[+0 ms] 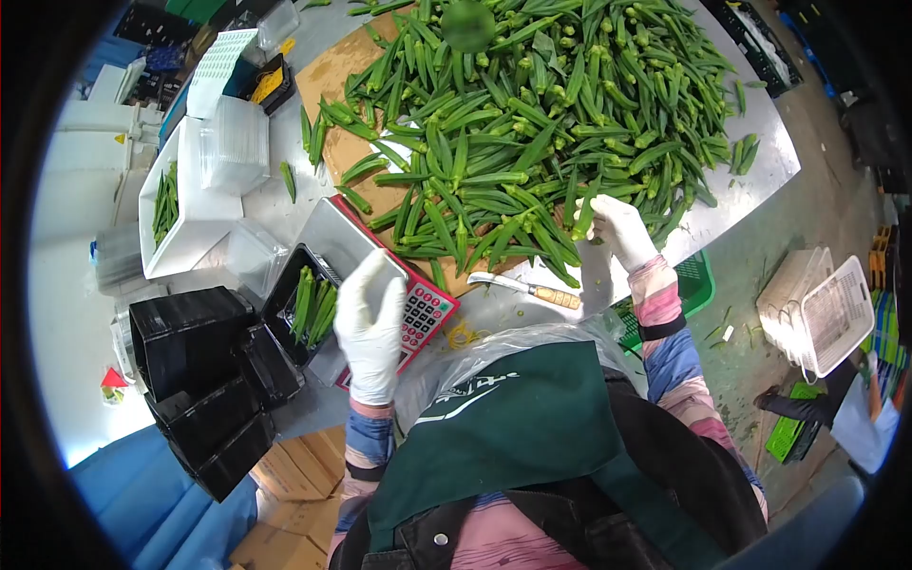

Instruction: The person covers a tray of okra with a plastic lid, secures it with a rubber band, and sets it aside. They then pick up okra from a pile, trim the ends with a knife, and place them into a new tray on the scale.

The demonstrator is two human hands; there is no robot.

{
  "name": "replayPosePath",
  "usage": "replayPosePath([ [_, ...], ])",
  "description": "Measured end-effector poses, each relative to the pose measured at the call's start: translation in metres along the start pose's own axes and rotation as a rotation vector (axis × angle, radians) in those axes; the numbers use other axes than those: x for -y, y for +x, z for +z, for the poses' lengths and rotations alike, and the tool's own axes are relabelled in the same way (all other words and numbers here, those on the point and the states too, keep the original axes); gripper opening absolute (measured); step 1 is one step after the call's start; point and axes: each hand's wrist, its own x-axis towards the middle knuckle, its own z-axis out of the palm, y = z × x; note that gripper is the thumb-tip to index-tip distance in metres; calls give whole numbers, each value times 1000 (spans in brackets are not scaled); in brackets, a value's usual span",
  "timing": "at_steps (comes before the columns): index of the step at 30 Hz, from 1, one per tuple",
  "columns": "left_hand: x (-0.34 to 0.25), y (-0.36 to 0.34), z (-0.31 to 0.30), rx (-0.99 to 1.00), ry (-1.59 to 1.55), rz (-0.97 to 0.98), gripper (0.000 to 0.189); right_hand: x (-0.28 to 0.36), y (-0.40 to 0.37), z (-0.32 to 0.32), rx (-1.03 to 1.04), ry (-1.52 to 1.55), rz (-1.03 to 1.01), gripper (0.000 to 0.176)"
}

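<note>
An okra pod [586,211] is pinched between the right hand [617,228]'s fingers, beside the okra heap [532,123].
The left hand [370,328]'s fingers are parted, empty, near the red scale [429,313] and black tray [279,293].

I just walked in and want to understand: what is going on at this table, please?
A person wearing white gloves handles okra. The right hand pinches one pod at the edge of a large pile. The left hand, open, is by the red scale's keypad. Some pods are in a black tray.
</note>
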Motion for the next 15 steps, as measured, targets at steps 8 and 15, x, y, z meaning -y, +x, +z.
replayPosePath([
  [8, -40, -15, 60, 281, -121, 138, 38, -5, -12, 31, 186, 444, 75, 32],
  [15, -30, -29, 74, 508, -409, -181, 39, -15, -37, 77, 226, -526, -470, 20],
])
